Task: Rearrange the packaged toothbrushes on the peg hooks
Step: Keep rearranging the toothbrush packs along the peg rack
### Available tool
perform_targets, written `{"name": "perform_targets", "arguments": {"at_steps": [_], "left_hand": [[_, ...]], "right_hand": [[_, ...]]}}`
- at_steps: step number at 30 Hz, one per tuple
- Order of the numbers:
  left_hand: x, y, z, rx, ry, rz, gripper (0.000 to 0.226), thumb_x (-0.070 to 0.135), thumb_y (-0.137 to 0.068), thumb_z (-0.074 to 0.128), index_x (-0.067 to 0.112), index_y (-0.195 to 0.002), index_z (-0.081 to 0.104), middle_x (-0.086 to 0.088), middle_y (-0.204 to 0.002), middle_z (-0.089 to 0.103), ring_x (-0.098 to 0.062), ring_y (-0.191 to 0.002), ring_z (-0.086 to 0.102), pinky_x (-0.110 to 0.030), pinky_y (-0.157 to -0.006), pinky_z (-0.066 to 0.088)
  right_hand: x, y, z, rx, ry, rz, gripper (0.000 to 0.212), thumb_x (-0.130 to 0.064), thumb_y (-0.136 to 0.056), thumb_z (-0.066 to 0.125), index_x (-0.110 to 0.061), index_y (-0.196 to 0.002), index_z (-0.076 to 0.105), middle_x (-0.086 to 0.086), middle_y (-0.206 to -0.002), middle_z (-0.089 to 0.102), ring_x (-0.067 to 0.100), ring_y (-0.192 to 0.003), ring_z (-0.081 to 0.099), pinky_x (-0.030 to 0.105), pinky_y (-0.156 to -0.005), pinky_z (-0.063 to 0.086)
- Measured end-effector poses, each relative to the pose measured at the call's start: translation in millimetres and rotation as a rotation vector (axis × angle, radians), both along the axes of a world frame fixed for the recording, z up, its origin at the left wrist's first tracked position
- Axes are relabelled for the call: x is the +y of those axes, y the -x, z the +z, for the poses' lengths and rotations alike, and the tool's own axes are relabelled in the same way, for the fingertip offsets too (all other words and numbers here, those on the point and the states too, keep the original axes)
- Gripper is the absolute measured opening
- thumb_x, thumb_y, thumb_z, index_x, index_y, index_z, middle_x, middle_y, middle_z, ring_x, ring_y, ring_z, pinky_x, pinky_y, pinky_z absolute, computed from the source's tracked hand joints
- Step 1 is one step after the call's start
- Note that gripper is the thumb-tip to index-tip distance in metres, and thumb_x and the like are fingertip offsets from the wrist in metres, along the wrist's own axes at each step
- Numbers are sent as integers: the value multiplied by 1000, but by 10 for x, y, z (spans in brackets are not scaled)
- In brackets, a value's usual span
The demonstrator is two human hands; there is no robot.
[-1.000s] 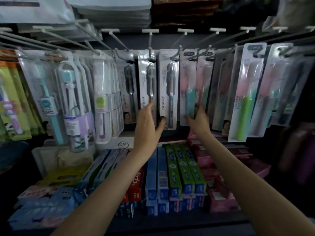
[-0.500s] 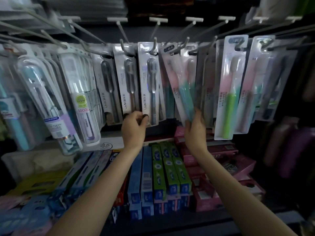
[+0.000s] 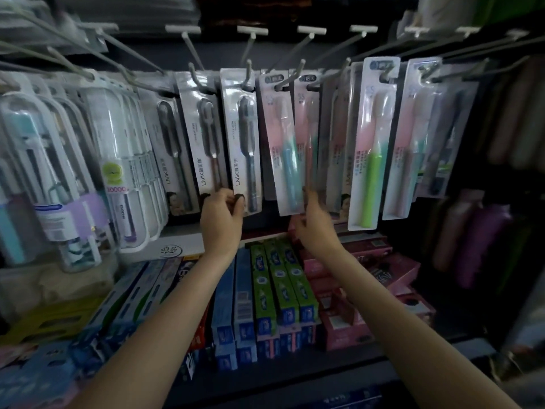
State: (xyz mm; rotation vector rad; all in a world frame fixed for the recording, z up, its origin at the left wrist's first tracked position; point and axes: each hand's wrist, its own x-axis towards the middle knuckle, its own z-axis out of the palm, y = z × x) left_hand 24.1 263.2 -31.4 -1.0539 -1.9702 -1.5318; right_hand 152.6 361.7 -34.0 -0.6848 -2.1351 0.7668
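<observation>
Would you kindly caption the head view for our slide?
Left hand pinches grey toothbrush packs; right hand tilts a pink-and-teal pack on the peg hooks.

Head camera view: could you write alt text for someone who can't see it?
Two bare hands reach up to packaged toothbrushes hanging on peg hooks: the left hand pinches the bottom of a grey pack, the right hand holds a pink-and-teal pack. Toothpaste boxes fill the shelf below.

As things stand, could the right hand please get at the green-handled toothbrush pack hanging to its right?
Probably yes: the green-handled pack hangs at the front of its hook, nothing covers it, and the right hand is just beside it, though busy at the teal-handled pack.
</observation>
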Motion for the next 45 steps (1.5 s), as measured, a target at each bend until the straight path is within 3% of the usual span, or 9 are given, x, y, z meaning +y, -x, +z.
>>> {"name": "perform_targets", "arguments": {"at_steps": [3, 8, 14, 17, 22, 28, 34, 40, 45], "left_hand": [[19, -74, -1, -31, -141, 30, 26, 12, -87, 60, 3, -109, 48, -8, -105, 45, -22, -91, 52, -30, -77, 46], [114, -400, 55, 83, -194, 14, 33, 5, -84, 60, 2, -114, 47, -13, -110, 45, -16, -96, 44, -13, -80, 36], [375, -790, 137, 147, -123, -147, 33, 8, -86, 58, 6, -116, 46, -7, -110, 47, -13, -91, 49, -18, -79, 38], [436, -881, 87, 112, -53, -242, 36, 11, -89, 57, 9, -122, 43, -6, -113, 49, -11, -91, 52, -20, -78, 42], [508, -984, 107, 117, -5, -340, 40, 14, -90, 56, 13, -127, 41, -2, -116, 50, -15, -102, 53, -30, -87, 47], [671, -1148, 257, 55, 21, -403, 46, 19, -89, 60, 11, -129, 40, -2, -124, 48, -8, -103, 48, -17, -86, 40], [890, -1305, 333, -70, -15, -446, 37, 19, -87, 61, 9, -120, 45, 0, -109, 55, -13, -100, 54, -30, -90, 45], [890, -1273, 431, -214, -61, -481, 26, 15, -88, 61, 8, -112, 56, 12, -83, 55, 6, -74, 51, -1, -67, 40], [837, -1258, 642, -239, -90, -540, 23, 19, -86, 63, 8, -106, 61, 14, -84, 56, 7, -76, 51, -5, -72, 43]], "right_hand": [[-78, -231, 99, -16, -231, -47, 46, -1, -91, 45, -6, -135, 34, 17, -127, 41, 32, -94, 55, 26, -72, 38], [-24, -676, 327, 387, -567, -164, 31, 6, -84, 49, 2, -115, 52, 15, -109, 47, 16, -92, 49, 18, -79, 40], [326, -954, 326, 271, -245, -275, 69, -23, -80, 71, -9, -135, 31, 12, -121, 41, 20, -107, 45, 30, -93, 40], [401, -1030, 306, 229, -206, -238, 63, -16, -84, 66, -14, -136, 32, 2, -104, 51, 13, -83, 53, 23, -73, 40], [571, -1258, 333, 371, -355, -324, 51, 5, -82, 52, -9, -130, 43, 14, -118, 55, 29, -97, 54, 16, -73, 31], [737, -1409, 440, 315, -427, -325, 51, 8, -80, 50, -8, -128, 47, 16, -118, 55, 32, -103, 52, 22, -80, 32], [775, -1450, 413, 301, -434, -227, 49, 6, -82, 55, -7, -128, 47, 2, -101, 50, 18, -85, 48, 16, -70, 28], [781, -1456, 427, 292, -380, -198, 49, 3, -84, 56, -10, -130, 47, 0, -106, 53, 27, -102, 55, 17, -77, 32], [780, -1454, 458, 304, -338, -194, 50, 3, -83, 55, -11, -130, 47, 0, -106, 53, 16, -93, 50, 20, -78, 34]]}}
